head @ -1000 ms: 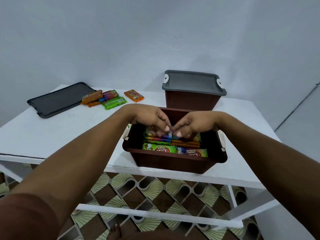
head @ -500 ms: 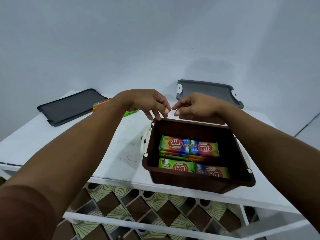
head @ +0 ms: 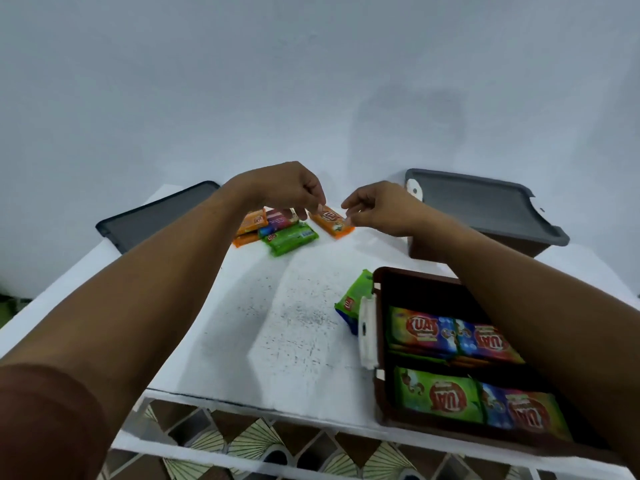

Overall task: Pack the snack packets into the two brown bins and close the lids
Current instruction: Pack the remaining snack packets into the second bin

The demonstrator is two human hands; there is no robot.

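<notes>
The open brown bin (head: 380, 386) sits at the lower right, holding several colourful snack packets (head: 450, 336) in two rows. My right forearm crosses over it. An orange packet (head: 331, 221) lies at the back of the white table (head: 277, 323). My left hand (head: 284, 188) pinches its left end with curled fingers. My right hand (head: 379, 207) pinches its right end. A small pile of orange, red and green packets (head: 278, 232) lies just left of it. One green packet (head: 353, 299) leans against the open bin's left wall.
The second brown bin (head: 519, 245) stands at the back right, with a grey lid (head: 485, 206) on it. A loose grey lid (head: 156, 216) lies flat at the back left. The table's front edge runs above a patterned floor (head: 252, 441).
Both hands rose out of the open bin and reached back and left to the orange packet. The view swung left, so the bin now sits at the lower right.
</notes>
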